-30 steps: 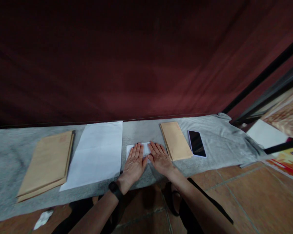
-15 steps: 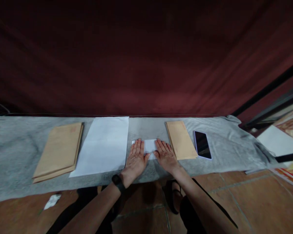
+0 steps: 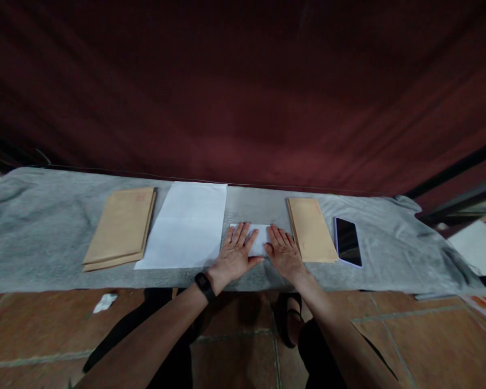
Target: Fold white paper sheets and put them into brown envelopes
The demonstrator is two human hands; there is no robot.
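- While both hands lie flat on it, the small folded paper sits on the grey cloth, near the front edge and about midway along it.
- The left hand rests palm down on the paper's left part, fingers straight and slightly spread, gripping nothing; a black wristband circles its wrist.
- The right hand rests palm down on the paper's right part, fingers likewise open and flat, pinching nothing.
- The cloth covers a long, low surface running from left to right; it is rumpled at both ends.
- Just left of the hands lies a large white sheet, and beside that a stack of brown envelopes.
- Just right of the hands lies a narrow brown envelope, then a phone with a dark screen, close beside it.
- Behind the surface hangs a dark red curtain, filling the upper part of the view.
- Below lies a floor of reddish-brown tiles, with a crumpled white scrap on it at the left.
- At the far right, black bars slant upward past the curtain.
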